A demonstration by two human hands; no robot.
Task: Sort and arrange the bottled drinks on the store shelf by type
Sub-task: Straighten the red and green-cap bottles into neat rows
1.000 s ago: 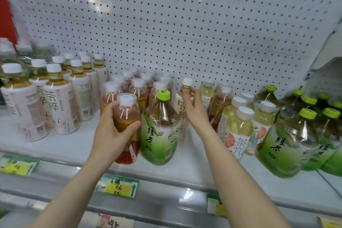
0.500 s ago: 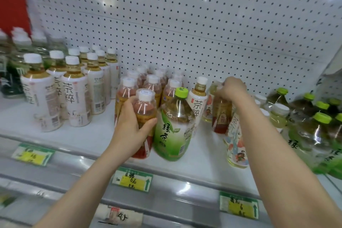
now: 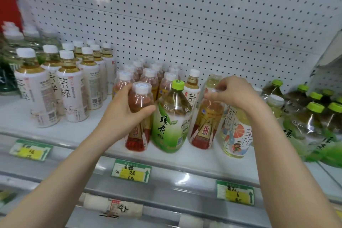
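My left hand (image 3: 124, 110) is wrapped around the shoulder of a red-brown tea bottle (image 3: 137, 135) with a white cap, standing at the shelf's front edge. My right hand (image 3: 235, 91) grips the cap of a second red-brown tea bottle (image 3: 204, 127), which stands near the front. Between the two stands a large green-tea bottle (image 3: 171, 122) with a lime cap. Behind my left hand is a group of matching red-brown bottles (image 3: 149, 77). A white-label tea bottle (image 3: 192, 87) stands behind the green one. A flower-label pale bottle (image 3: 235, 135) is under my right wrist.
White-label tea bottles (image 3: 72, 89) fill the left of the white shelf (image 3: 88, 131). Several large green-tea bottles (image 3: 312, 122) crowd the right end. A pegboard wall (image 3: 185, 24) backs the shelf. Price tags (image 3: 131, 171) hang on the front rail.
My right hand went from the white-label bottle to the right, took a red-brown bottle by its cap and brought it forward beside the green-tea bottle. My left hand kept its bottle.
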